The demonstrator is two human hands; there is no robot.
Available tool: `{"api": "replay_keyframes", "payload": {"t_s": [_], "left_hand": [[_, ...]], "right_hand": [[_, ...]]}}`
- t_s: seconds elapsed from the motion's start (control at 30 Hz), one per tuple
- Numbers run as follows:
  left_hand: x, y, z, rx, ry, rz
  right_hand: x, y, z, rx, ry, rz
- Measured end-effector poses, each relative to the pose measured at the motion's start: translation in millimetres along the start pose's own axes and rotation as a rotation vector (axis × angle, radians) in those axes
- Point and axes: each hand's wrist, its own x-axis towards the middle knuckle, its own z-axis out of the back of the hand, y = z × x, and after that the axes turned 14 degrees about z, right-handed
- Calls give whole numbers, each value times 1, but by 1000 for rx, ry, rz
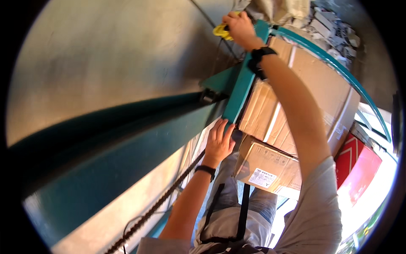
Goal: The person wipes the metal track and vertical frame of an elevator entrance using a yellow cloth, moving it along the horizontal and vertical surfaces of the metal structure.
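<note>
Bare forearms below short pale grey sleeves (315,199). Black watch (259,57) strapped on right wrist, slim black band (206,169) on left wrist. Blue jeans (228,190); black straps (243,211) crossing a grey top.

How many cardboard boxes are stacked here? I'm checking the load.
2 visible: a large box against the teal frame, and a smaller labelled box below it by the left hand. More may be hidden.

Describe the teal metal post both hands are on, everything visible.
The teal metal post is a flat-sided painted bar running diagonally from upper right to lower left. The right hand grips its top end beside a yellow object; the left hand rests at its lower end. Cardboard boxes sit right beside it, and a teal beam joins it at left.
</note>
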Motion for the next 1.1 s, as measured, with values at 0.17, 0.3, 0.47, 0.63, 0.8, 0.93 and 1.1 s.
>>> {"api": "replay_keyframes", "payload": {"t_s": [0.17,0.3,0.47,0.63,0.8,0.93,1.1], "left_hand": [[-2,3,2,47,-62,11],[-6,4,2,66,-82,48],[-5,1,1,20,-144,27],[-9,-1,0,-19,-147,28],[-13,2,4,30,-162,24],[-11,6,5,12,-169,2],[-10,2,7,-16,-178,-16]], "right_hand": [[-22,8,19,87,53,242],[-65,34,33,171,69,182],[-78,46,62,261,70,138],[-117,87,89,188,144,215],[-143,127,110,292,104,204],[-152,169,111,413,119,129],[-159,193,116,381,83,102]]}}
